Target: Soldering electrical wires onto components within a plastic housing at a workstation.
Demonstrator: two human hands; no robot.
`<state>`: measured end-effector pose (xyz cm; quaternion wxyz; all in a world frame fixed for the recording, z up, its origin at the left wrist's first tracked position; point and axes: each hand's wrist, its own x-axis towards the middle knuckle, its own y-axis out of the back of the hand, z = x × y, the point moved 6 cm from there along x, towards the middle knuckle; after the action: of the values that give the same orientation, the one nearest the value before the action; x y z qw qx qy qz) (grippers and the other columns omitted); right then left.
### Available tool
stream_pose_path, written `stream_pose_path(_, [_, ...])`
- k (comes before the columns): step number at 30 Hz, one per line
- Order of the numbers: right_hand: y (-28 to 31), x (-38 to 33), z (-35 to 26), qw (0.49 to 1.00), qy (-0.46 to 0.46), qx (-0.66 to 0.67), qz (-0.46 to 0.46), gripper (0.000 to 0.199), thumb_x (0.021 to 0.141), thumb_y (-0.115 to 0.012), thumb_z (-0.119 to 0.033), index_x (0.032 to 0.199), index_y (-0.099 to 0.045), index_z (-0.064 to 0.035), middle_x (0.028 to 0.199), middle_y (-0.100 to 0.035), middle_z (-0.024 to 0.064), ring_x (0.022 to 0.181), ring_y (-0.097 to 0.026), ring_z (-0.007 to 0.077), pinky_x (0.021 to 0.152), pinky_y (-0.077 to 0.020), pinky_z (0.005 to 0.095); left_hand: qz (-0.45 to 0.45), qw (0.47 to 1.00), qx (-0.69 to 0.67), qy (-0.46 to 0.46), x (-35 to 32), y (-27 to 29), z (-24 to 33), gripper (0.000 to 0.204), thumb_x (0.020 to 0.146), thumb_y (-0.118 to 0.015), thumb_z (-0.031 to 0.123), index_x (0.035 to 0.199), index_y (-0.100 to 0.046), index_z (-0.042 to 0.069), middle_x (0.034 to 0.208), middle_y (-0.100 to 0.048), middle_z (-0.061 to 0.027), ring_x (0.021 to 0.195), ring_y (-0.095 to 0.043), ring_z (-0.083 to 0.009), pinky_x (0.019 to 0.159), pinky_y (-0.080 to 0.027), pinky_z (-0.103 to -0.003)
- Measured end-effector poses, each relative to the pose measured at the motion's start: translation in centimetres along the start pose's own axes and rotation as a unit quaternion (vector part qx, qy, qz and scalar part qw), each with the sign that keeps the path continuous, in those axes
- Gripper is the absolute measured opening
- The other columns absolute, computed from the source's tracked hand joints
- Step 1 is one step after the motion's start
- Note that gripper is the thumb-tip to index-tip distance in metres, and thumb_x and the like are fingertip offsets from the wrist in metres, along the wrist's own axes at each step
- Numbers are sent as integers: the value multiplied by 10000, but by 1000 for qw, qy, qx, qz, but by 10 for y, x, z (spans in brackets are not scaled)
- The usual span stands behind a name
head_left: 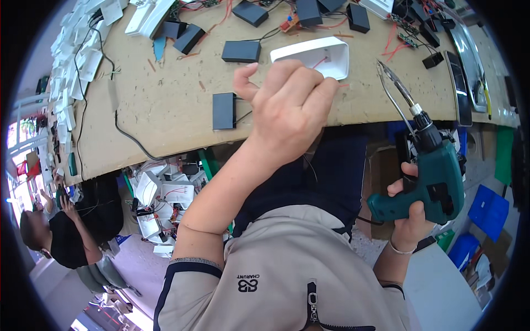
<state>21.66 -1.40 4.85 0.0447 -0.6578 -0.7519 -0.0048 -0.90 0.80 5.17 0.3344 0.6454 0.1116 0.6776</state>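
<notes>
The left hand is reaching out over the edge of the tabletop, its fingers curled loosely together and its fingertips touching the near rim of a white plastic casing that is lying open-side up on the wood. From this angle I cannot tell whether it is actually gripping the rim or only resting on it. The right hand is wrapped tight around the grip of a green electric screwdriver, which is being held off the tabletop, below its edge and near the person's body, with its long metal tip pointing up toward the casing but well short of it.

A thin red wire is showing inside the casing, so the hand steadying it is probably best placed on the outer rim, clear of the hollow. Judging by how things lie, the casing needs pinning flat before the tool comes in — a light shell like this is likely to skate on bare wood. The tip wants bringing in upright over its mark rather than at the present slant.

Small black boxes with trailing leads are lying just beside the left hand, and loose red offcuts are scattered about — worth keeping out from under the casing
</notes>
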Motion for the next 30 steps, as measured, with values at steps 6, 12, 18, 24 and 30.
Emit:
stream_pose_path(6, [-2,1,3,1000,2,4,-7,707,742,-673,-339,1208,-349,83,1024,-546,242,720,-615,204,605,-523,275,21,1000,5,11,3,-4,-5,113,620,-602,86,646,-540,177,663,-464,72,708,-497,-113,824,-181,-426])
stream_pose_path(12, [-6,2,4,1000,2,-19,-6,709,738,-677,-340,1206,-352,81,1015,-553,244,715,-614,197,603,-524,275,52,997,4,52,9,-1,-10,84,628,-613,87,638,-548,139,841,-508,18,821,-494,-157,822,-187,-444])
stream_pose_path(18, [-8,6,10,999,-27,-36,-29,732,723,-687,-360,1208,-358,80,1010,-561,236,714,-612,192,605,-523,274,-104,992,33,66,11,-16,-18,208,641,-665,127,843,-629,93,1001,-529,-59,952,-488,-238,846,-239,-396])
stream_pose_path(24, [-11,7,17,995,-78,-2,-54,676,693,-724,-268,1189,-419,76,1079,-551,219,811,-612,209,716,-498,300,329,931,-106,-113,16,-22,-23,67,610,-593,6,632,-541,42,808,-531,-32,717,-509,-179,700,-264,-346])
stream_pose_path(30, [-16,14,15,995,-81,-54,-35,705,692,-712,-359,1161,-425,82,1005,-574,220,733,-611,186,625,-512,269,294,941,-106,-126,19,-23,-22,62,626,-552,-22,635,-527,35,789,-525,-42,702,-501,-195,661,-298,-333])
